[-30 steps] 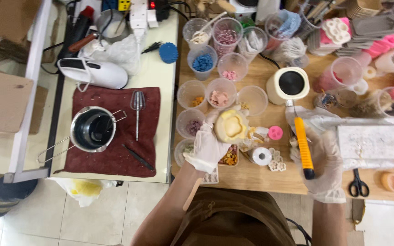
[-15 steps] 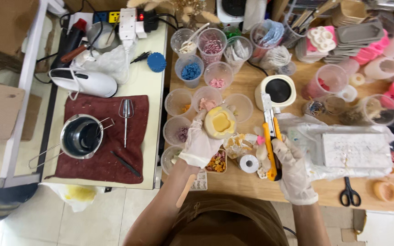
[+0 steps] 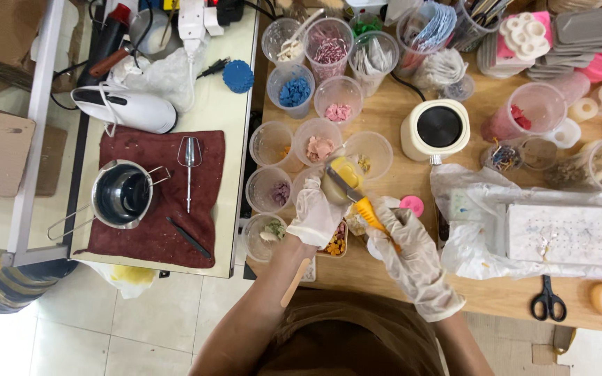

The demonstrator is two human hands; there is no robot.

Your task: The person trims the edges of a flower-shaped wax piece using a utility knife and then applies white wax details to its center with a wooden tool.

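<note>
Gloved left hand (image 3: 317, 217) grips a yellow wax piece (image 3: 343, 179). Gloved right hand (image 3: 407, 245) grips an orange-handled knife (image 3: 361, 202), blade touching the wax, above the wooden surface (image 3: 384, 125). Clear white package (image 3: 566, 233) lies right.

Even, bright overhead light; soft shadows under my arms on the bench (image 3: 384, 125). Focus sharp; slight edge distortion beyond it.

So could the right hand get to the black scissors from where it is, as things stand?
Probably yes. The scissors lie bare on the wooden table, right of the right hand, nothing between. But that hand holds a yellow-handled knife.
</note>
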